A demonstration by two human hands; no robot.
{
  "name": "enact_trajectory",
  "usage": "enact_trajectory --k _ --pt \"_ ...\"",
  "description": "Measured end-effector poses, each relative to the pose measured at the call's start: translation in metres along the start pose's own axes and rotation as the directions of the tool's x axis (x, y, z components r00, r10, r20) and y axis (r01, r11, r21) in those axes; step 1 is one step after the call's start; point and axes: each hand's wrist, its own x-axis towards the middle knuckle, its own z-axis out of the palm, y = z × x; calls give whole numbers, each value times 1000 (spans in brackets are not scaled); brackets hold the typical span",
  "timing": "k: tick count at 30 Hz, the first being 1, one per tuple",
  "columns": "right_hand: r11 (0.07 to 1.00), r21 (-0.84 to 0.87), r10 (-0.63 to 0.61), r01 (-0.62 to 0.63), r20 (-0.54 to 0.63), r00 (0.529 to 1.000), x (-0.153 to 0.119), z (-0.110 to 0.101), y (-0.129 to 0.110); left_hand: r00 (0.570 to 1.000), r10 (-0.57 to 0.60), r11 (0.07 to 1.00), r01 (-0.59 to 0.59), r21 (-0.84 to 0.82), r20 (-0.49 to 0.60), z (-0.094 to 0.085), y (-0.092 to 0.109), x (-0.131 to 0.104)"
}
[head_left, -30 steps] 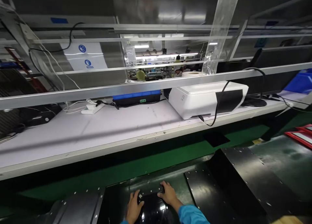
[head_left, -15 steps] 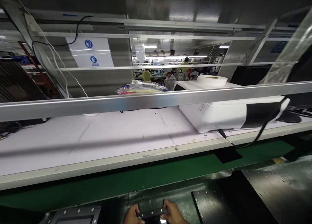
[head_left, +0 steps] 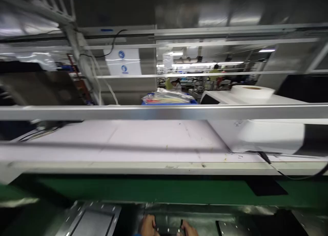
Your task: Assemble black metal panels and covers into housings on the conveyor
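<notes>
White shelf (head_left: 153,136), green bench (head_left: 211,221), workshop (head_left: 194,69) beyond

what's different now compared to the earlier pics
The view has swung: the shelf now looks level, the white machine sits farther right in the picture, and the hands lower. The left hand and right hand, fingers spread at first, are now curled at the black part. Both stayed on it; whether it moved, I can't tell.
</notes>
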Motion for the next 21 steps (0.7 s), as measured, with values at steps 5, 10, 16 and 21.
enact_trajectory --k 5,10,16,21 --pt "1000 -23 -17 16 -57 998 -22 -7 -18 920 347 937 -330 116 -181 -10 -3 -118" --pt "988 98 125 -116 -97 987 -74 17 -1 675 477 879 -374 296 -563 -70 -29 -232" --pt "948 276 122 -161 154 981 -128 56 -14 680 257 832 207 516 -687 -148 -87 -247" --pt "839 525 4 -142 255 967 -128 62 -73 739 299 768 188 612 -603 -158 -73 -277"
